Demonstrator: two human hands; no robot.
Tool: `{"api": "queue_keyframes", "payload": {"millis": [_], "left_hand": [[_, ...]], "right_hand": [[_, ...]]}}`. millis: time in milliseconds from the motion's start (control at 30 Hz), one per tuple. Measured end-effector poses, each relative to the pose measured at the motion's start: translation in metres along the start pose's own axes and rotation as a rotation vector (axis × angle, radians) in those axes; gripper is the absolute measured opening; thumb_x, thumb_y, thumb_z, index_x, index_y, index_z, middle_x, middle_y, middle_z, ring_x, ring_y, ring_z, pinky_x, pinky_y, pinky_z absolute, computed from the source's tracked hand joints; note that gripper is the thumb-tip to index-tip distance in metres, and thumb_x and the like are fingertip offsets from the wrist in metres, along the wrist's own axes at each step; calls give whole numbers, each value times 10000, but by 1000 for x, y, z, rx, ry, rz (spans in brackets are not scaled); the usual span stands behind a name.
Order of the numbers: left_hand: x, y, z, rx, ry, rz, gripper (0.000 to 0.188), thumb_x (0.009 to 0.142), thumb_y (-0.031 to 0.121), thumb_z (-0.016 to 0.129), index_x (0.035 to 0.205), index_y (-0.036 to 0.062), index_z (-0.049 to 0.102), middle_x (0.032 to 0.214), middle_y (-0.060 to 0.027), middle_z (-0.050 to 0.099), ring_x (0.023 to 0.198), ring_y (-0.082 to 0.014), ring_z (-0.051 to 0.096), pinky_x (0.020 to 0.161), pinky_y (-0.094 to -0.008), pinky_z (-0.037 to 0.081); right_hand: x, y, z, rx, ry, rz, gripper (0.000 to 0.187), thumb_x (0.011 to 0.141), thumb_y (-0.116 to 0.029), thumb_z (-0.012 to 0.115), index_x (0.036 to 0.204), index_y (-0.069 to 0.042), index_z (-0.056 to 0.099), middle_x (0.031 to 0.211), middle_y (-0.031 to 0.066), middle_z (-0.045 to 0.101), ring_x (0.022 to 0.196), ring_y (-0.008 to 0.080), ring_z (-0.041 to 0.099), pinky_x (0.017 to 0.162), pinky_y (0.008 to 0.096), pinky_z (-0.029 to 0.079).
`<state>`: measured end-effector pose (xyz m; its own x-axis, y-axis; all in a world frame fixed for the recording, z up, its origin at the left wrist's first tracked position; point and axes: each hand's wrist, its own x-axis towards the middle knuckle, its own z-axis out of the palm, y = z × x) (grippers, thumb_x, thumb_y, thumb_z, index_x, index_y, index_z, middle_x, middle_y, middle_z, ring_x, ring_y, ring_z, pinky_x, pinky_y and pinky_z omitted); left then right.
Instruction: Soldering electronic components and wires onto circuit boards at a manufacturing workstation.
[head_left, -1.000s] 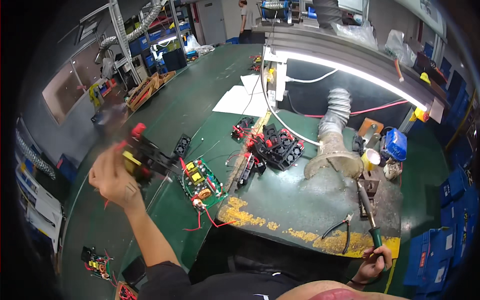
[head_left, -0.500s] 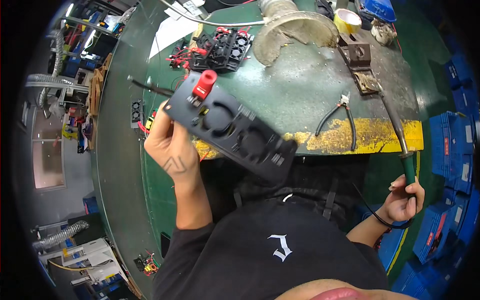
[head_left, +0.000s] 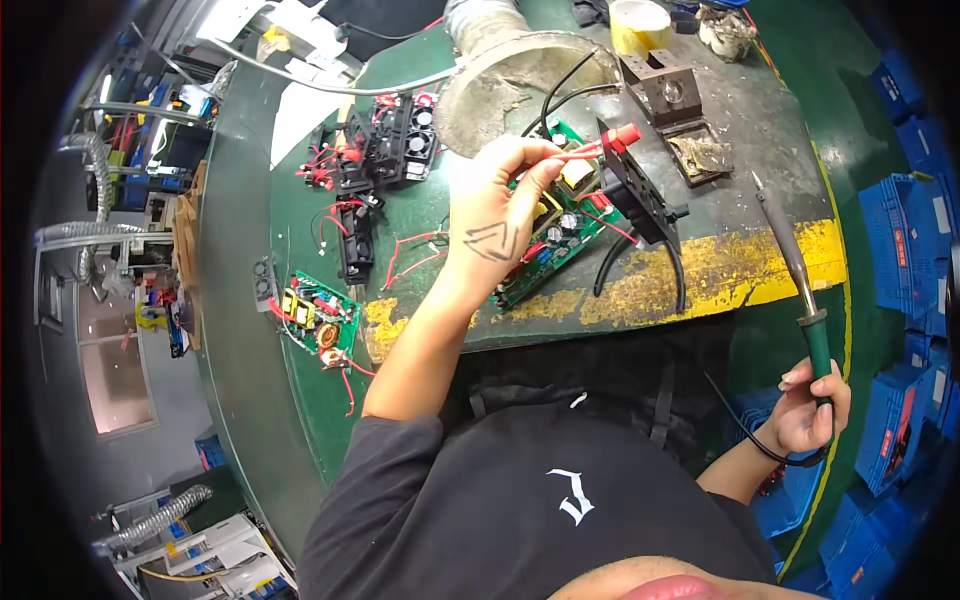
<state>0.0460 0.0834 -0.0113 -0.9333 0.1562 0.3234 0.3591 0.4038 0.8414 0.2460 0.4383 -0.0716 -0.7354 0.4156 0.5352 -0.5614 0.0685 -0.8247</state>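
Observation:
My left hand (head_left: pixel 495 205) reaches over the table with thumb and finger pinched on red wires (head_left: pixel 578 155). These run to a red connector (head_left: pixel 622 137) on a black fan panel (head_left: pixel 640 195), which is tilted up on its edge. Beneath and beside my hand lies a green circuit board (head_left: pixel 560 250) with yellow and silver parts, partly covered by the hand. In my right hand (head_left: pixel 812 408), at the right past the table edge, is a soldering iron (head_left: pixel 790 240) held by its green handle, tip pointing up and away. The tip touches nothing.
A second circuit board (head_left: pixel 322 318) lies at the left. Behind it are several black fan panels (head_left: pixel 395 140). A dirty fume hood (head_left: pixel 530 75) stands at the back, near a soldering iron stand (head_left: pixel 690 130). Pliers (head_left: pixel 680 285) lie partly hidden behind the panel. Blue crates (head_left: pixel 895 230) stand at right.
My left hand moved right and turned the fan panel over, now pinching its red wires. The circuit board has come into view on the table. My right hand has hardly moved.

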Motion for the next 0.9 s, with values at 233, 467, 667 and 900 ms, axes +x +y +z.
{"api": "queue_keyframes", "payload": {"millis": [233,467,667,900], "left_hand": [[15,-28,11,-3,-90,-202,130,947,120,713,974,-7,719,845,-92,700,762,-152,652,751,-309,525],[18,-36,18,359,-81,124,230,836,43,702,1049,15,620,945,-170,616,928,-340,629,873,-420,500],[29,-33,31,845,-100,31,421,823,244,722,1166,6,666,1037,-190,687,1036,-375,579,940,-456,472],[41,-39,35,721,-15,353,440,812,85,688,1249,36,688,1120,-131,715,1090,-350,597,972,-440,480]], "right_hand": [[2,12,-1,36,-2,39,302,938,-290,470,957,-8,578,771,218,616,639,243,555,535,300,451],[14,23,2,23,-11,44,302,935,-301,484,932,-14,579,742,209,617,612,238,563,516,298,443],[19,26,4,40,-37,49,302,946,-307,478,928,-18,567,739,222,626,604,244,555,529,301,441],[12,23,0,42,-40,46,298,947,-297,474,937,-15,568,741,223,631,593,236,545,508,300,431]]}}
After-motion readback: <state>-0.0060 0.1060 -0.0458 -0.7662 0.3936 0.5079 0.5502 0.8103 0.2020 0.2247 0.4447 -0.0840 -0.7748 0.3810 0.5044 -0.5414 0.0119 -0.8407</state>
